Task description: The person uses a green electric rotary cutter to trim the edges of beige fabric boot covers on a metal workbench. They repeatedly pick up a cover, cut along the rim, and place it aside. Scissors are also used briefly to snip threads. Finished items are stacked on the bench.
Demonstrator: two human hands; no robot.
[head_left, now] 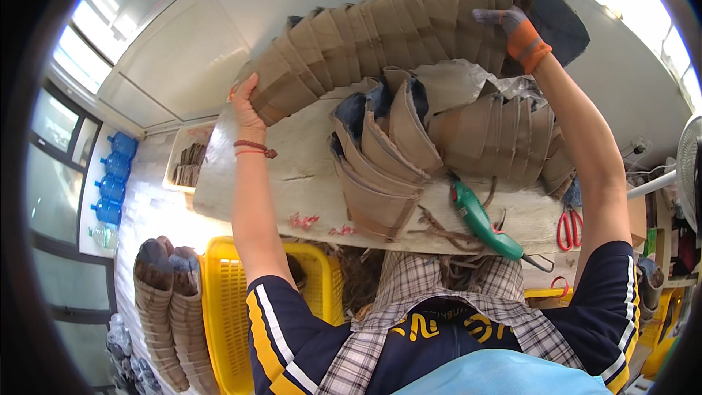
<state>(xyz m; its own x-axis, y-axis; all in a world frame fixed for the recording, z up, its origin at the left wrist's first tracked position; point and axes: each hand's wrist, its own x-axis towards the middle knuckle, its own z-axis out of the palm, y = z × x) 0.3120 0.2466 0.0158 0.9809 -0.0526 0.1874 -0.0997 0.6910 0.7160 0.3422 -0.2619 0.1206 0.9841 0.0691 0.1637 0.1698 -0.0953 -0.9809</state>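
You're holding a long nested stack of brown paper pots [380, 25], lifted above the tabletop [292, 175]. The pots are tan cones with folded seams and dark grey bases, telescoped into one another so the stack bows into an arc. Its long axis runs left to right across the view, low end at your left, high end at your right, where the last pot's dark base faces outward.

Left hand [245, 99], bare with a red bead bracelet at the wrist, grips the low end. Right hand [515, 29], in an orange-and-grey glove, clasps the high end, fingers over the top.

Below it on the tabletop: more nested pot stacks [380, 168], a green power tool [479, 219], red-handled scissors [569, 227]. A yellow crate [219, 307] sits under the near edge, with two more stacks [164, 307] beside it on the floor.
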